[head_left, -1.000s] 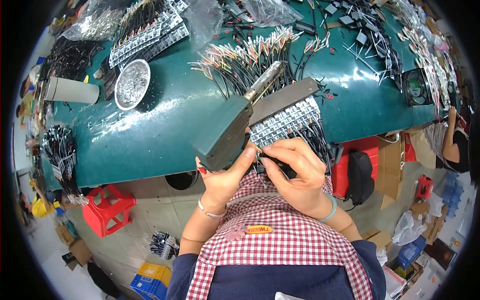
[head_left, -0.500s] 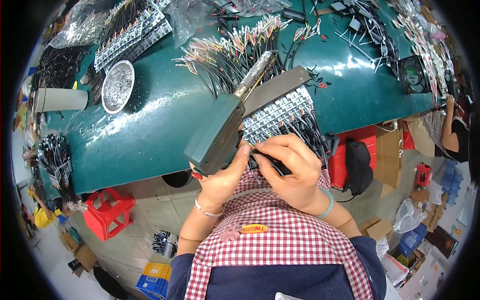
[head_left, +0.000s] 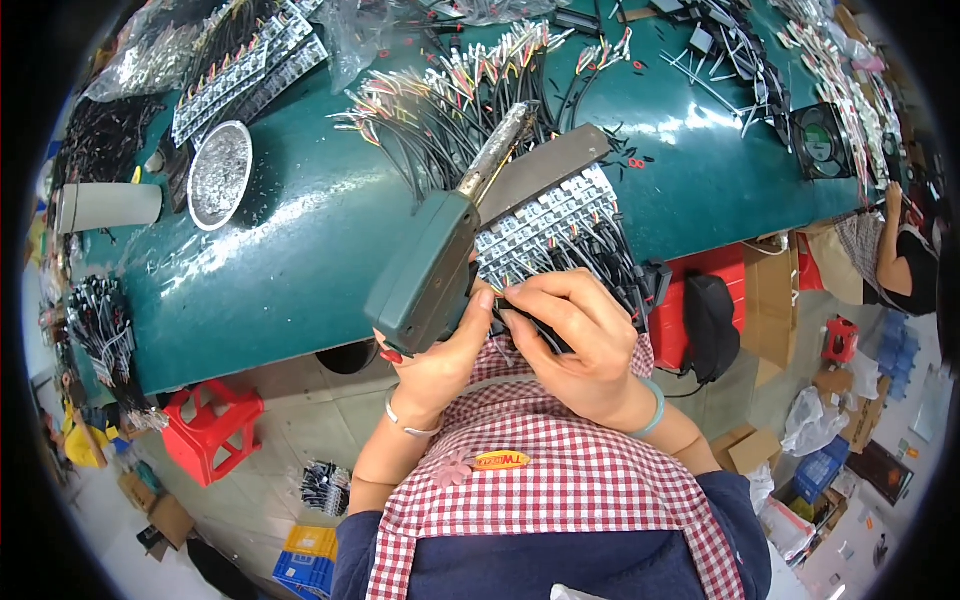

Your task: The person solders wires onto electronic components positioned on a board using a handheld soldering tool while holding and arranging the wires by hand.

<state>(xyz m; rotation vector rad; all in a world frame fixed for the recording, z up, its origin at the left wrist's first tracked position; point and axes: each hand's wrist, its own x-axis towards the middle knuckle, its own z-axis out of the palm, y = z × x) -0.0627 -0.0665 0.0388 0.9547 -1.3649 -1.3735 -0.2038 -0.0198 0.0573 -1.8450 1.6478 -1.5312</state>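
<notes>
A green soldering gun (head_left: 425, 265) with a long metal barrel covers much of my left hand (head_left: 440, 370). That hand is closed beneath it, a finger showing on its left side and the thumb on its right. Close to the thumb tip, my right hand (head_left: 585, 335) pinches a thin wire end, partly hidden by the fingers. Just beyond both hands lies a panel of small white circuit boards (head_left: 555, 228) with black cables trailing to the right. A flat grey bar (head_left: 550, 175) rests along the panel's far edge.
A bundle of black cables with stripped ends (head_left: 460, 85) lies beyond the gun. A pale bowl of silvery bits (head_left: 222, 175) and a grey cup (head_left: 110, 207) stand left on the green table (head_left: 270, 300). A fan (head_left: 822, 143) sits right; a red stool (head_left: 212, 430) stands below left.
The whole view has shifted slightly, so the table and its things appear a little further left. Both hands keep nearly the same pose beside the boards.
</notes>
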